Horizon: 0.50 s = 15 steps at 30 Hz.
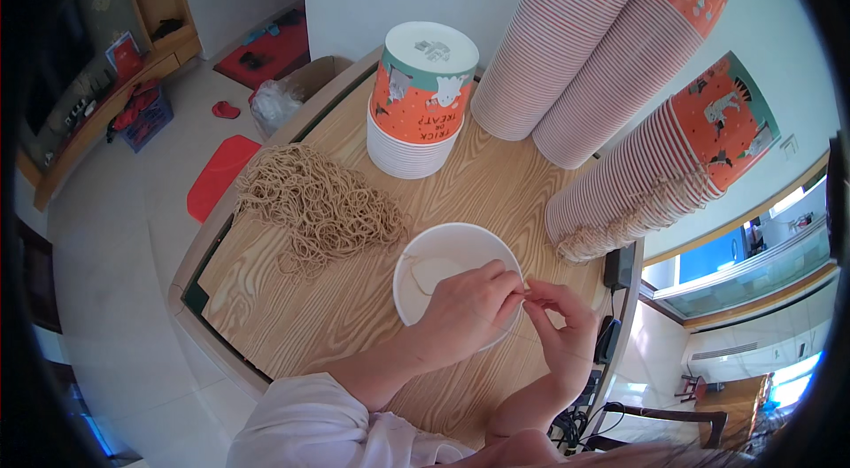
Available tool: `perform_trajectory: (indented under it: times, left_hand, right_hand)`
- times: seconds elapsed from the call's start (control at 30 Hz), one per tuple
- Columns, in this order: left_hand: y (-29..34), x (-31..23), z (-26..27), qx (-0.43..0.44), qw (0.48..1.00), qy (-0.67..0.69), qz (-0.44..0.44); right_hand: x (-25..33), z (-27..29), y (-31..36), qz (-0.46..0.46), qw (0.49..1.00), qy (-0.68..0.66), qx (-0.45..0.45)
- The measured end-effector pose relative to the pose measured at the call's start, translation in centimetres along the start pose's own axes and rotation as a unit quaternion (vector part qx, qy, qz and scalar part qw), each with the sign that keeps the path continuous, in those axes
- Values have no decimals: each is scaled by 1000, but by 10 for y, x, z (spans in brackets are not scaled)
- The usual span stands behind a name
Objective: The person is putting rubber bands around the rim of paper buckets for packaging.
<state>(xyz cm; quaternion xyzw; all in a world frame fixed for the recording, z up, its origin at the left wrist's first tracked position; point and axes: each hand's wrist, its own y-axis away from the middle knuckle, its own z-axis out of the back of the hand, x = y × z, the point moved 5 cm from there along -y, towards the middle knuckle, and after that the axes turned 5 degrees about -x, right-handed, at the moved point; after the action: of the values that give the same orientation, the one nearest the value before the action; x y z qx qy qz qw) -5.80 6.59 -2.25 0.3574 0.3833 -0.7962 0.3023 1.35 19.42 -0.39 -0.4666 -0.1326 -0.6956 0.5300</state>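
An open white paper bucket (405,305) stands upright on the table in front of me. Inside it lies a thin loop of tan twine (423,284), one end at the left wall. My left hand (474,301) reaches across the bucket, its fingers pinched at the right rim. There my right hand (565,326) meets it, thumb and forefinger closed together. Both seem to hold the twine at the rim; my fingers cover most of it. Left of the bucket is a large tangled heap of cut twine (319,202).
Upside-down orange-printed paper buckets (421,105) are nested behind the heap. Tall leaning stacks (567,25) rise at the back right. Strands of twine (637,211) hang along the nearest stack (611,176). The wooden table (257,309) has cables (571,425) beside its right edge.
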Motion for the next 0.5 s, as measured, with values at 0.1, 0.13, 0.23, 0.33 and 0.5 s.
perform_trajectory:
  times: [0.1,0.13,0.23,0.33,0.5]
  left_hand:
    - [1,-1,0,3,1000,-3,-1]
    - [1,-1,0,1,1000,-4,-2]
    - [1,0,0,0,1000,6,-1]
    - [1,0,-1,-2,1000,8,-1]
    - [1,1,1,-5,1000,5,-2]
  right_hand:
    - [2,1,1,15,1000,22,11]
    - [1,1,1,10,999,30,12]
    - [-1,1,1,-2,1000,20,5]
    - [2,-3,0,-39,998,-28,-31]
    - [2,-1,1,27,999,37,-1]
